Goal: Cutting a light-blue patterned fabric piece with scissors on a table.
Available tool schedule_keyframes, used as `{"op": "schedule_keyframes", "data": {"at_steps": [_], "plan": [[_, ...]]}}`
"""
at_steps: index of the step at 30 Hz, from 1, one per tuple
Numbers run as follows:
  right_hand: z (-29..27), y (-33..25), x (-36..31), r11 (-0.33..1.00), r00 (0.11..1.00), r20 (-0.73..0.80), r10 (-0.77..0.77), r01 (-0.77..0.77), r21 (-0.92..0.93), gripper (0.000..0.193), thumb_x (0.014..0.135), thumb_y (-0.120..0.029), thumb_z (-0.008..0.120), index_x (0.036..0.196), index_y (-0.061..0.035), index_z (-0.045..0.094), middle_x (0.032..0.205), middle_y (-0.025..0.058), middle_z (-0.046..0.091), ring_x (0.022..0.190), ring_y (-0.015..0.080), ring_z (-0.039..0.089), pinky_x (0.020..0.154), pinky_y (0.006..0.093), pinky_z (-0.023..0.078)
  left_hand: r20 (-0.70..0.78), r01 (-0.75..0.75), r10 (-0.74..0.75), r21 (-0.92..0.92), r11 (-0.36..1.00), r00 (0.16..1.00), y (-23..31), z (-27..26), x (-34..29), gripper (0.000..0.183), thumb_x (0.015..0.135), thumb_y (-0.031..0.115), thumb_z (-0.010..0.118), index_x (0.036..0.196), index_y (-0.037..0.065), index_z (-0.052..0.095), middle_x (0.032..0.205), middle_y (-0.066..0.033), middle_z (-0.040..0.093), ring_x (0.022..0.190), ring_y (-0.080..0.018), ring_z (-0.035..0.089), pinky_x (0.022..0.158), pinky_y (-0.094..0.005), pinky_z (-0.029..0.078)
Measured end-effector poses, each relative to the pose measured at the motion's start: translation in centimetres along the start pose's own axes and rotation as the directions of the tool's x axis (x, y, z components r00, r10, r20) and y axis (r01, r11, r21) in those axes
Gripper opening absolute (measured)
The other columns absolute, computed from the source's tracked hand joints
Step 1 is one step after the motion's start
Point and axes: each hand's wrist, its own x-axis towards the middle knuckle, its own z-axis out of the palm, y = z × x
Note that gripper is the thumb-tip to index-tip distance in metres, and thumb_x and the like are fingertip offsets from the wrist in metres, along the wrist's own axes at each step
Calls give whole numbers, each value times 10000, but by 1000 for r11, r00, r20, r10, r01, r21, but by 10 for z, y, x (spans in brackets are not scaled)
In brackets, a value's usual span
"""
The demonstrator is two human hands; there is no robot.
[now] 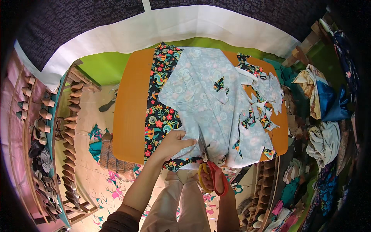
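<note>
A large floral cloth (201,83) lies over an orange table (130,100), mostly with its pale reverse side up. Its dark, flowered face (159,112) shows along the left edge. Near the front edge, my left hand (176,144) pinches the cloth between thumb and fingers. My right hand (208,178) grips a pair of scissors (203,147) by red and yellow handles. The blades point away from me, over the cloth just right of my left hand; how much cloth lies between them is hard to tell. Jagged cut scraps (258,112) of the same cloth lie to the right.
Wooden shoe lasts (69,139) stand in rows on racks at the left. Piled fabrics (324,143) crowd the right side. Below, colourful scraps (114,179) litter the tiled floor, with a brown woven bag (112,154) beside the table. White and dark cloth (162,27) hangs beyond.
</note>
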Motion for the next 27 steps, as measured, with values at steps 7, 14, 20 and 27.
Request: {"op": "schedule_keyframes", "data": {"at_steps": [7, 14, 20, 27], "plan": [[5, 5, 4, 998, 997, 70, -45, 41, 53, 1030, 509, -797, 415, 1278, -129, 256, 770, -20, 329, 522, 66, 254, 431, 199, 205, 164, 29, -44, 92, 995, 985, 7, -14, -9, 146, 705, 73, 638, 812, -22, 608, 727, -10, 600, 621, -44, 518, 549, -187, 402], [10, 19, 8, 987, 995, 36, -95, 89, 135, 1050, 465, -818, 386, 1248, -125, 286, 744, -26, 328, 479, 63, 252, 404, 186, 192, 250, 34, -20, -49, 998, 968, 13, -11, -11, 153, 703, 54, 639, 832, -22, 608, 773, -22, 613, 666, -48, 535, 592, -183, 415], [15, 7, 2, 994, 995, -9, -96, 96, 60, 987, 492, -783, 423, 1218, -120, 336, 666, -37, 328, 425, 52, 249, 352, 184, 185, 199, -9, 2, 34, 999, 980, 8, -19, -12, 152, 709, 121, 646, 767, -16, 610, 686, 12, 577, 615, -21, 472, 520, -180, 358], [17, 4, -4, 996, 996, -6, -87, 87, 3, 979, 501, -769, 455, 1217, -113, 335, 663, -40, 328, 431, 49, 241, 363, 186, 180, 201, -11, -8, 97, 995, 980, 26, -26, -22, 154, 705, 96, 651, 814, -9, 620, 720, 26, 584, 628, -22, 468, 551, -186, 373]]}}
